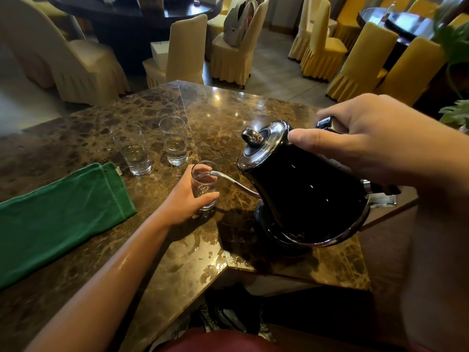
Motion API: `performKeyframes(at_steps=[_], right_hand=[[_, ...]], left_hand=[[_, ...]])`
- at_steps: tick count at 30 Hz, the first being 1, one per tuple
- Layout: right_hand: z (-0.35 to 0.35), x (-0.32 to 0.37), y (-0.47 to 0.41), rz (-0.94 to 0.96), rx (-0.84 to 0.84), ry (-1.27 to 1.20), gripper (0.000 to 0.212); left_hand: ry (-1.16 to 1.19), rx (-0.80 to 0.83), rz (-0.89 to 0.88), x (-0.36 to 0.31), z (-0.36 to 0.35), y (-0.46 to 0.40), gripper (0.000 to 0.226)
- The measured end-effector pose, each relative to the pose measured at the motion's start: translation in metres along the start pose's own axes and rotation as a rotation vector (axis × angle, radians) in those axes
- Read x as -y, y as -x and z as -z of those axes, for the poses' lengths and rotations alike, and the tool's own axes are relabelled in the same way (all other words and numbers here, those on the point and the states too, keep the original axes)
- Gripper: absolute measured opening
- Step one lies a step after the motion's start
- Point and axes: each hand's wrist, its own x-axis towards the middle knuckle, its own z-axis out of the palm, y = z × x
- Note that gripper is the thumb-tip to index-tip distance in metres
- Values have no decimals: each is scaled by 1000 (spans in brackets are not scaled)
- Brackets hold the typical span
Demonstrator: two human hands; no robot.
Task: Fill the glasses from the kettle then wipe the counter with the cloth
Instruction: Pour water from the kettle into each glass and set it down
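Observation:
My right hand [365, 138] grips the handle of a black gooseneck kettle [299, 189], thumb against its chrome lid. The kettle is tilted left, its thin spout tip inside the rim of a clear glass [206, 185]. My left hand [187, 199] holds that glass upright on the brown marble counter [241, 118]. Two more clear glasses [134, 153] [175, 143] stand behind it, each partly filled with water. A folded green cloth [58, 214] lies on the counter at the left.
The kettle's black base [276, 237] sits on the counter under the tilted kettle. Water drops glisten near the counter's front edge [215, 252]. Covered chairs [182, 52] and dark round tables stand beyond the counter. Green plant leaves [454, 113] show at the right.

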Motion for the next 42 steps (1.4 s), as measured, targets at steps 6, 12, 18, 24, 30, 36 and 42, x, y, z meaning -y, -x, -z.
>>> performKeyframes(at_steps=[6, 12, 18, 24, 30, 36, 42], right_hand=[[-19, -27, 11, 2, -56, -144, 56], [-48, -53, 30, -83, -111, -355, 59], [-83, -65, 51, -123, -243, -531, 64], [-120, -70, 68, -263, -335, -933, 68], [-124, -66, 75, -289, -460, -1148, 44], [-134, -69, 82, -309, -540, -1226, 42], [-144, -77, 88, -330, -646, -1244, 37]], left_hand=[[14, -13, 10, 0, 0, 2, 55], [34, -16, 21, 0, -2, 2, 57], [50, -40, 33, -2, -4, 4, 55], [26, -43, 21, -5, -6, 4, 56], [14, -157, 42, -16, -3, -24, 54], [60, -311, 105, -15, 1, -76, 59], [67, -371, 142, -14, -6, -103, 60]])
